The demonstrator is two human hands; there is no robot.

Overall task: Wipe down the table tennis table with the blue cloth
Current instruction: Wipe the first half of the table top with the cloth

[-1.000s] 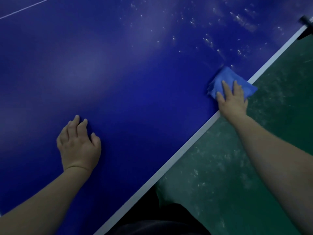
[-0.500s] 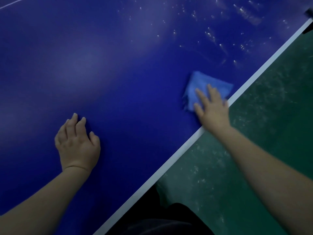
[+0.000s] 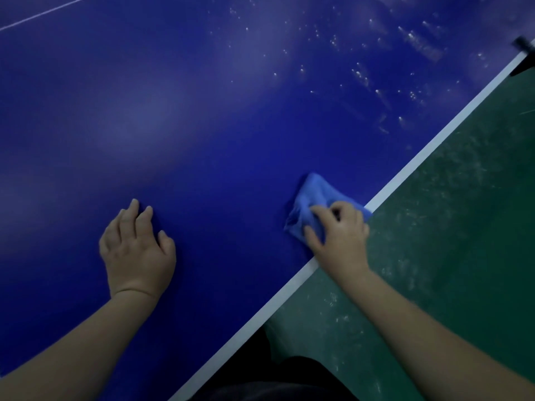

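Bare blue bench (image 3: 231, 125) lay open between the left grip (image 3: 139, 250), flat on the surface, and the right grip (image 3: 338, 235) bunching the blue cloth (image 3: 309, 198) at the white edge; farther along that edge a dark fitting (image 3: 524, 44) stood in the way

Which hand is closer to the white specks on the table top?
Right. The right hand, gripping the blue cloth, lies below the specks by the table edge; the left hand rests far to their lower left.
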